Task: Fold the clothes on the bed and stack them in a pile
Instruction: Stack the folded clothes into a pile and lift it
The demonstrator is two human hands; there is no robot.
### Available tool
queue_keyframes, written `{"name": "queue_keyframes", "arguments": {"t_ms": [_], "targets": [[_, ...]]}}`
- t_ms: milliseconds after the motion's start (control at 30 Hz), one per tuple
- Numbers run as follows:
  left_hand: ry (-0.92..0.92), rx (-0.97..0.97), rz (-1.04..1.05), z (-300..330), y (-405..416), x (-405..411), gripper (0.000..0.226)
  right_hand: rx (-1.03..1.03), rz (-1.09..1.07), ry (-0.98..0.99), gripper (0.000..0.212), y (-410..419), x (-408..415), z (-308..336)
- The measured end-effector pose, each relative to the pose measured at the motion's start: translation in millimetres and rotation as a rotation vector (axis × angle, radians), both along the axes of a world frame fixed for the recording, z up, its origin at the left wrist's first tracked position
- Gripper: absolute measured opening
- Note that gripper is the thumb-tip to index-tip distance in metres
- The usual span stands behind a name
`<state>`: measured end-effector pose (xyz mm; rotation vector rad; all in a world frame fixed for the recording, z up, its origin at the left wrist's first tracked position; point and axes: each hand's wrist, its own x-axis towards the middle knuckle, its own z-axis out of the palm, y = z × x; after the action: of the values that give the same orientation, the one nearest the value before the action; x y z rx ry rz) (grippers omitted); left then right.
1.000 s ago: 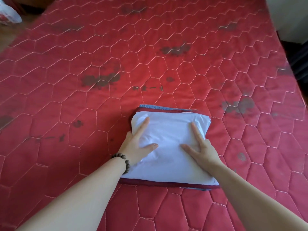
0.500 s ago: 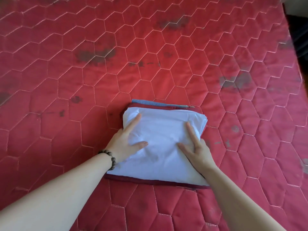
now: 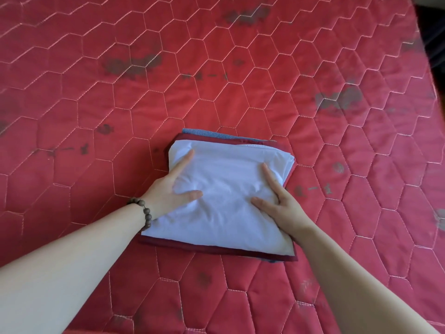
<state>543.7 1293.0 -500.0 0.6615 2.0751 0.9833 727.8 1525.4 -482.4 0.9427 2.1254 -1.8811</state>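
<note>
A folded white garment (image 3: 226,186) lies on top of a small pile in the middle of the red bed (image 3: 216,104). Under it a dark red folded piece (image 3: 216,249) shows along the near and far edges, and a blue piece (image 3: 204,134) peeks out at the far edge. My left hand (image 3: 169,190), with a bead bracelet at the wrist, lies flat on the white garment's left side, fingers spread. On the right side rests my right hand (image 3: 280,201), also flat with the thumb apart. Neither hand grips the cloth.
The quilted red mattress with a hexagon stitch pattern and dark stains fills the view. Its right edge (image 3: 431,75) runs along the upper right, with a dark floor strip beyond.
The view has tilted down and drawn closer, so the pile sits higher and larger. Both hands stay pressed flat on the white garment in nearly the same places.
</note>
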Motion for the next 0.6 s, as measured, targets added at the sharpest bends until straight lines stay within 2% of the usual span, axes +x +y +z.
{"name": "queue_keyframes", "arguments": {"t_ms": [267, 467, 600], "targets": [[-0.075, 0.033, 0.042, -2, -24, 19, 0.088, -0.228, 0.058, 0.023, 0.081, -2, 15, -1], [-0.052, 0.096, 0.091, 3, -29, 33, 0.085, -0.124, 0.037, 0.046, 0.072, -15, 20, -4], [-0.031, 0.126, 0.181, 20, -32, 39, 0.084, -0.084, 0.051, 0.061, 0.071, -15, 16, 16]]}}
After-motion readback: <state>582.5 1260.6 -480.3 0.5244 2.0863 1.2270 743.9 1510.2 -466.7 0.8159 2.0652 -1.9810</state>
